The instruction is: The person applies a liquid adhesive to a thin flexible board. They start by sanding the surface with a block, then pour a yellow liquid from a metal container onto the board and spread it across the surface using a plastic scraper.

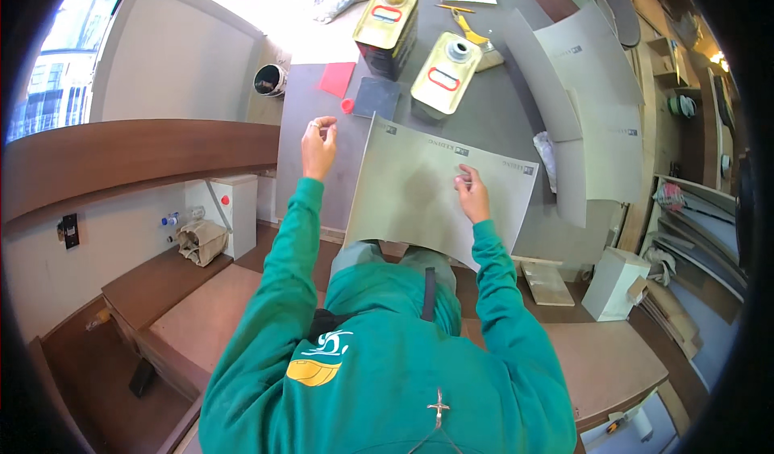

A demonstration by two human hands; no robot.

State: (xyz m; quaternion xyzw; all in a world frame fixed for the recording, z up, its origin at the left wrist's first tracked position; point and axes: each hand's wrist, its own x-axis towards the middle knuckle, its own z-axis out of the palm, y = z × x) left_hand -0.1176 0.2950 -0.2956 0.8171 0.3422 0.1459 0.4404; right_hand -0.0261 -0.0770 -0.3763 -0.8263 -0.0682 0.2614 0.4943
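Note:
A thin grey-beige laminate sheet (419,176) with printed marks lies in front of me, slightly bowed, its near edge reaching over the table's edge to my legs. Above its right half is my right hand (473,196), fingers loosely bent and nothing visible in them; contact with the sheet cannot be made out. Left of the sheet, my left hand (320,147) is raised with a ring on one finger, loosely curled and seemingly holding nothing. Beyond it lie a red cap (347,106), a red square sheet (337,78) and a dark square piece (376,97).
Two rectangular metal cans, one darker-sided (387,27) and one cream-topped (446,75), stand uncapped on the grey table (310,188). A yellow-handled brush (472,31) and a pencil (455,8) lie behind. Curled laminate sheets (592,115) occupy the right side. A bucket (270,80) is at left.

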